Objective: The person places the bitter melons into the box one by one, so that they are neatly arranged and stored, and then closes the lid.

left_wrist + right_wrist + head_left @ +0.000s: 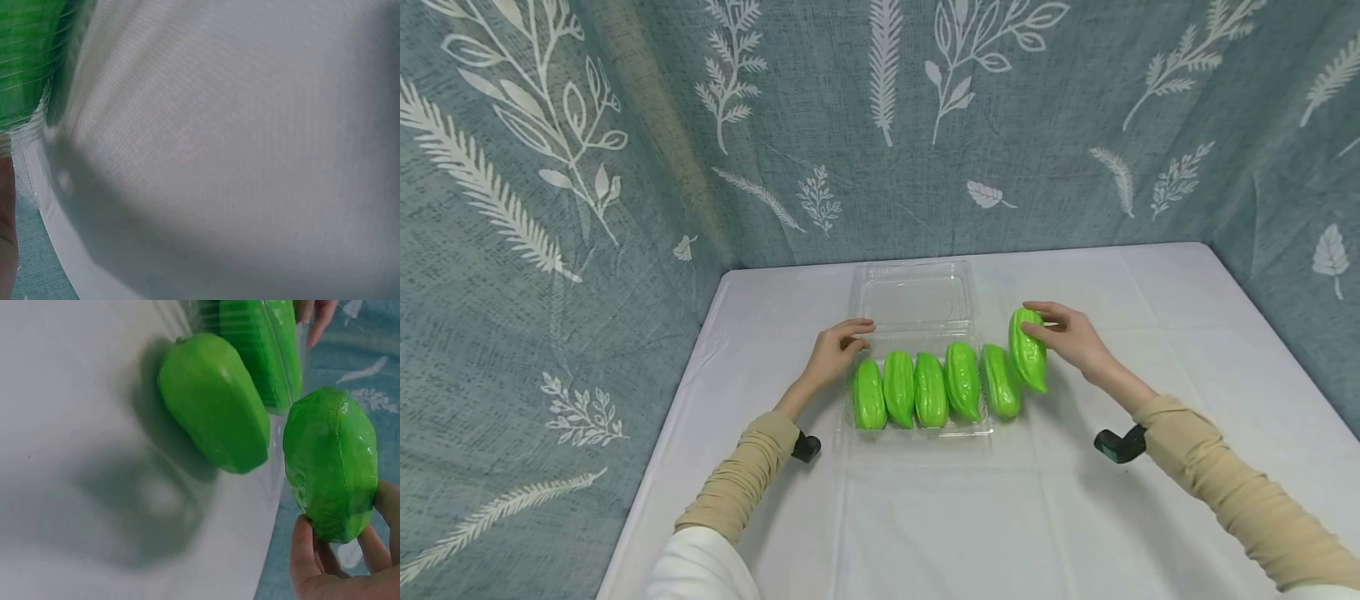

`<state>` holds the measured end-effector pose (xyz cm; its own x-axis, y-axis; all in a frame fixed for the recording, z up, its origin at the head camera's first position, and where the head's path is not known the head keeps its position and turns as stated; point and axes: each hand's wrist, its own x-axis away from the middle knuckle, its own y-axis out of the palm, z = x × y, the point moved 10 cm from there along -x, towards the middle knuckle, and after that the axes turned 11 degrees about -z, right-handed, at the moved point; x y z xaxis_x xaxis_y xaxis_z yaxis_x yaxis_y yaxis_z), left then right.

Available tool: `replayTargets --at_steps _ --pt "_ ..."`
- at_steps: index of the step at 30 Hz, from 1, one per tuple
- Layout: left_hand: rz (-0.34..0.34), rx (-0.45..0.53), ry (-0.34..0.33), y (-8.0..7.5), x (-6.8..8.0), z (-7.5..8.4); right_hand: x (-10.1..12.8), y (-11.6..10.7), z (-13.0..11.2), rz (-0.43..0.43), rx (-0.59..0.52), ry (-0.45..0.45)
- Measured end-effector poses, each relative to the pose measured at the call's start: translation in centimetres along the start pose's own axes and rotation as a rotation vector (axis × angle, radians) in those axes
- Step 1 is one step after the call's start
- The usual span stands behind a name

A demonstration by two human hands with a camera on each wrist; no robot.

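My right hand (1067, 333) pinches a glossy green fruit (1027, 350), long, ribbed and pointed at its lower end. Thumb and fingertips grip its upper end, and the right wrist view shows it held up off the table. A similar green fruit (214, 403) lies on the table just outside the clear plastic container (917, 432). Several more green fruits (931, 390) stand side by side in the container's base. At the container's left rim is my left hand (835, 354), fingers loosely bent with a gap between thumb and forefinger, beside the leftmost fruit (869, 396).
The container's hinged lid (912, 296) lies folded back toward the far table edge. A white cloth (940, 517) covers the table. Blue-green leaf-patterned curtains (835, 108) hang behind it and at both sides. Each wrist carries a small black camera (1122, 444).
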<state>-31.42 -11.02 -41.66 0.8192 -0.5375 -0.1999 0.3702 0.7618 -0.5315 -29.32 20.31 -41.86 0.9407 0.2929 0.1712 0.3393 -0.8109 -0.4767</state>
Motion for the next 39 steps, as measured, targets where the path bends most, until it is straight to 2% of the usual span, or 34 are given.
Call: replayTargets --at_steps 19,35,38,39 --pt "-0.014 0.021 0.001 0.1 -0.1 -0.1 -0.8 2.6 -1.8 -0.035 -0.072 -0.024" --pt "-0.015 0.011 0.015 0.1 -0.2 0.0 -1.9 5.9 -2.9 -0.074 -0.134 -0.055" --pt "-0.017 0.017 0.015 0.1 -0.3 -0.1 -2.0 6.4 -3.3 -0.081 -0.159 -0.062" --pt "-0.014 0.015 0.012 0.2 -0.3 -0.7 -2.1 6.5 -3.4 -0.083 -0.163 -0.063"
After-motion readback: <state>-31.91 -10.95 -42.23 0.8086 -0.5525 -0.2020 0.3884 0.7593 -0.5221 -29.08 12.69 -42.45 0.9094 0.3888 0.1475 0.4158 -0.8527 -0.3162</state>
